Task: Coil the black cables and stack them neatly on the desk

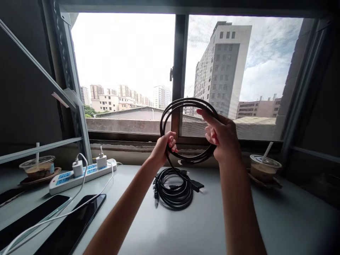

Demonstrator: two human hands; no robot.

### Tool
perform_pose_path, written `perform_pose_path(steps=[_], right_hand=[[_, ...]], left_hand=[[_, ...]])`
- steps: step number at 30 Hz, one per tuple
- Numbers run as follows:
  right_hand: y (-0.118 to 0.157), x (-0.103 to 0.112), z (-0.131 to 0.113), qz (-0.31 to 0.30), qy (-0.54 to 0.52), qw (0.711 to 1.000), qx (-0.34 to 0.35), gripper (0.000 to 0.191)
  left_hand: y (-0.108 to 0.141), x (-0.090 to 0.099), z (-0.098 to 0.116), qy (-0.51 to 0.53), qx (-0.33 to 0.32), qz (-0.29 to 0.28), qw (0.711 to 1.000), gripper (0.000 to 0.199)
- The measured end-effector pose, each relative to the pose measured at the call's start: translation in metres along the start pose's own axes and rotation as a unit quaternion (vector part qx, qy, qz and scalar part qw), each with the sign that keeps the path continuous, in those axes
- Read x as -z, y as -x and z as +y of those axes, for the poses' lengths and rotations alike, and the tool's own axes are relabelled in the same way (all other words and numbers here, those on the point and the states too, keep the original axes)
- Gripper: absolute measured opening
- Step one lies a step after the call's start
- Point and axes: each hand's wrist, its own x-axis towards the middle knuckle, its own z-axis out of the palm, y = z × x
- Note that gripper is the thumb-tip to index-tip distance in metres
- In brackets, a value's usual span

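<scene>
A black cable [187, 100] is held up in loose round loops in front of the window. My left hand [164, 146] is closed around the left side of the loops. On the right side, my right hand [221, 136] grips the loops, its index finger pointing inward along them. One end of the cable hangs from my left hand toward the table and ends near a black flat connector [196, 185]. Below lies a coiled bundle of black cables [174, 203] with several plugs, on the light table [186, 233].
At the left stand a white power strip [82, 177] with two chargers and white cords, and several phones, one a black phone [77, 219]. Plastic cups with straws sit on both sides, a left cup [37, 170] and a right cup [265, 169]. A metal frame [75, 88] borders the window.
</scene>
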Motion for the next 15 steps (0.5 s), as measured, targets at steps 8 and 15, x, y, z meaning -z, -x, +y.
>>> perform_pose_path(steps=[8, 15], right_hand=[[0.004, -0.015, 0.002, 0.067, 0.023, 0.994, 0.086, 0.025], [0.001, -0.003, 0.006, -0.048, 0.174, 0.98, 0.088, 0.027]], left_hand=[[-0.011, 0.007, -0.013, -0.068, -0.006, 0.021, 0.997, 0.029], [-0.007, 0.016, 0.008, -0.002, -0.075, 0.107, 0.991, 0.042]])
